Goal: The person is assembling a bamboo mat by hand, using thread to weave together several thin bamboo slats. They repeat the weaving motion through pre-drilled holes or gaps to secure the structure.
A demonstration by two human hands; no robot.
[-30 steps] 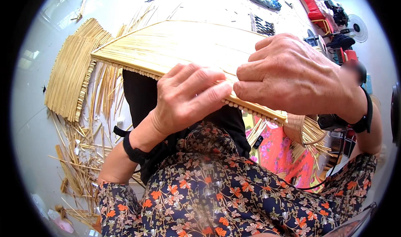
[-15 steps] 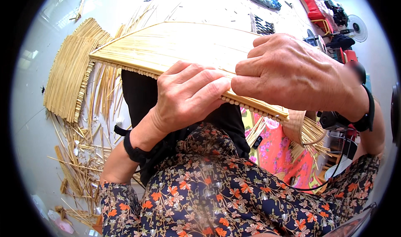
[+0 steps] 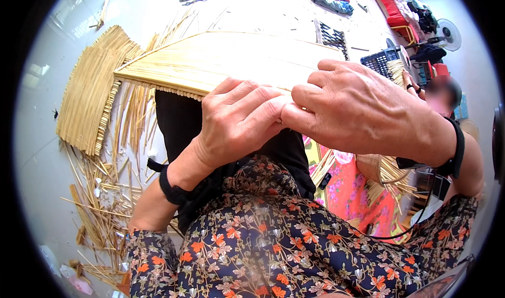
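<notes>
Plainly, the left hand (image 3: 239,118) grips a pale, slatted, knobbly-edged panel (image 3: 176,61); the right hand (image 3: 360,109) clenches, contents hidden

I see room above the flat, pale straw panel (image 3: 210,59), though glare makes its far edge doubtful; the bare left hand (image 3: 239,120) and right hand (image 3: 357,106) block its near middle. Loose tan stalks (image 3: 88,214) clutter the white floor (image 3: 42,156) leftward.

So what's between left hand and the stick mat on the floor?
From the left hand: black cloth, then loose sticks nearer the mat, in head view.
</notes>
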